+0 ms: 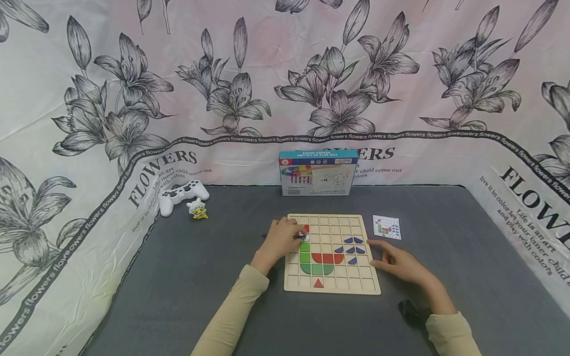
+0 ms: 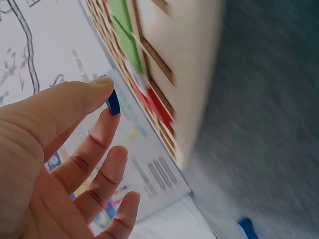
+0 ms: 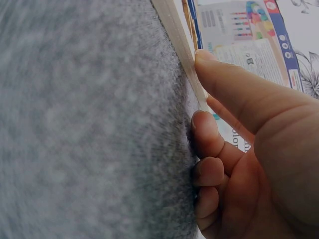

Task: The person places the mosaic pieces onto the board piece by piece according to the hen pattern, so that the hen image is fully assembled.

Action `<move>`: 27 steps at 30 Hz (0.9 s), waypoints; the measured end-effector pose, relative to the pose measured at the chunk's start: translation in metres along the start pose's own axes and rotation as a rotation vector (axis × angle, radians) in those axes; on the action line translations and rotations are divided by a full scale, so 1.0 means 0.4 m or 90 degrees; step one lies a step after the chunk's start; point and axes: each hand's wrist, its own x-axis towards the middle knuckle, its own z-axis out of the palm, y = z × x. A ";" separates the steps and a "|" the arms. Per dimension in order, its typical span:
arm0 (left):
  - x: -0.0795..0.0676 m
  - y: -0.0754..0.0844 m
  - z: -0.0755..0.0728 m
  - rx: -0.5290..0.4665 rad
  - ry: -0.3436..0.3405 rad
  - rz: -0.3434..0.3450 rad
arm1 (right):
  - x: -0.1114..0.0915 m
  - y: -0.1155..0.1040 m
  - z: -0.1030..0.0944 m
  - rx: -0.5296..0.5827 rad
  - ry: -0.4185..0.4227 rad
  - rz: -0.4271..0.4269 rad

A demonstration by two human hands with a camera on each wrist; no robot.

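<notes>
Over the upper left of the wooden grid board, my left hand pinches a small blue piece between thumb and index finger. Close by its fingertips are a white round piece and a red square. Below them run green pieces, with a row of red pieces beside. Several blue petal-shaped pieces sit at the board's right, and a red triangle near its lower edge. My right hand touches the board's right edge with thumb and index finger, its other fingers bent.
Another blue piece lies on the dark table left of the board. A pattern card lies to the right. Behind stands a printed box. A white game controller and a small figurine are at the back left.
</notes>
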 end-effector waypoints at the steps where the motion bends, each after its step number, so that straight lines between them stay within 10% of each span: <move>1: 0.003 0.007 0.000 -0.003 -0.006 0.005 | 0.000 0.001 0.000 -0.002 -0.002 -0.002; 27: 0.057 0.204 0.043 0.036 -0.079 0.117 | 0.001 -0.005 -0.002 -0.005 0.005 -0.019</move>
